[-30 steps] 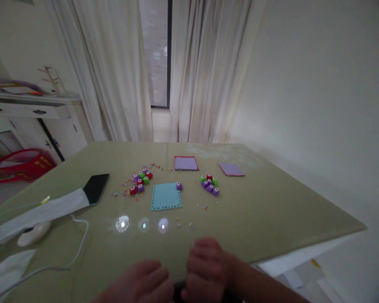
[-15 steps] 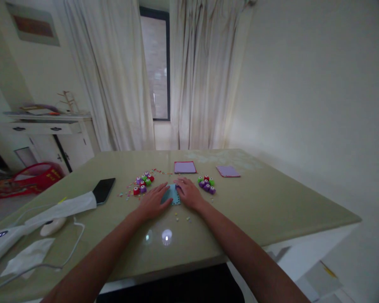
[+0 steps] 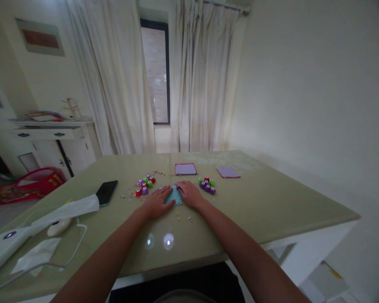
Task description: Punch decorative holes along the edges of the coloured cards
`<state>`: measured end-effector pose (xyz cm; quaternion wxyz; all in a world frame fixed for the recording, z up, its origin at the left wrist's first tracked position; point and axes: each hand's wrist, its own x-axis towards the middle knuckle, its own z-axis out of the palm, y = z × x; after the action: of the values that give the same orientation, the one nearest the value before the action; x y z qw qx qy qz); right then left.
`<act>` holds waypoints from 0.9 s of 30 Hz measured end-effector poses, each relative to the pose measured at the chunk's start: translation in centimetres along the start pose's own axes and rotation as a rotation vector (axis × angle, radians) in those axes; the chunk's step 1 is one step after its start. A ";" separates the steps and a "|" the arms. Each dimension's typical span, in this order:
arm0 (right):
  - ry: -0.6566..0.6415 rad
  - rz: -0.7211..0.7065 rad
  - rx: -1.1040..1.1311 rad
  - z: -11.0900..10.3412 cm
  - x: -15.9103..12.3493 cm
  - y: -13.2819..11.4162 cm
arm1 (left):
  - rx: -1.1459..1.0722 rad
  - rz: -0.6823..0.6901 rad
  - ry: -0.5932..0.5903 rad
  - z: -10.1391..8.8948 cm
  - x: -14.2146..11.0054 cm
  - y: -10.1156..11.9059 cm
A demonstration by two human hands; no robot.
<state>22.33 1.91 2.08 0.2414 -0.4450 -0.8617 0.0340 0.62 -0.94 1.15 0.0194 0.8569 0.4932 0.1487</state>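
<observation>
A light blue card (image 3: 176, 197) with dark marks or holes along its right edge lies on the table between my two hands. My left hand (image 3: 158, 203) rests flat over the card's left part, fingers stretched and thumb spread on its lower edge. At the upper right corner of the card, the fingers of my right hand (image 3: 190, 194) are curled round a small purple craft punch (image 3: 178, 188), mostly hidden by them. Similar red, green and purple punches with white tops stand in a left cluster (image 3: 145, 185) and a right cluster (image 3: 206, 185).
Bits of coloured paper (image 3: 159, 173) are scattered round the left cluster. Farther back lie a lilac card with a red border (image 3: 185, 169) and another lilac card (image 3: 228, 172). At left are a phone (image 3: 106, 192), a white tissue (image 3: 38, 254), a white device (image 3: 6, 248) and a cable (image 3: 78, 240).
The camera view has tilted up slightly, so the scene sits a little lower. Both hands stay at the blue card, with hardly any movement.
</observation>
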 end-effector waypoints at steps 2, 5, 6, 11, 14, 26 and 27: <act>0.000 0.012 -0.007 0.0 0.0 -0.1 | 0.001 -0.002 -0.007 -0.1 0.1 0.0; 0.002 0.029 -0.014 0.0 0.1 -0.2 | 0.003 -0.007 -0.018 -0.2 0.2 0.0; 0.002 0.032 -0.015 0.0 0.1 -0.1 | 0.003 -0.007 -0.020 -0.2 0.3 0.0; -0.002 0.036 -0.016 0.3 0.3 0.1 | 0.010 -0.005 -0.019 -0.2 0.5 -0.1; 0.000 0.048 -0.018 0.5 0.3 0.2 | 0.014 0.003 -0.017 -0.2 0.6 -0.1; 0.001 0.063 -0.036 0.4 0.3 0.0 | 0.013 0.003 -0.024 -0.2 0.8 -0.1; 0.002 0.060 -0.038 0.4 0.3 0.0 | 0.013 0.002 -0.025 -0.3 0.8 -0.1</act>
<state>21.97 2.19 1.87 0.2325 -0.4754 -0.8481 0.0243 0.87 -0.20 1.58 0.0199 0.8593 0.4930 0.1346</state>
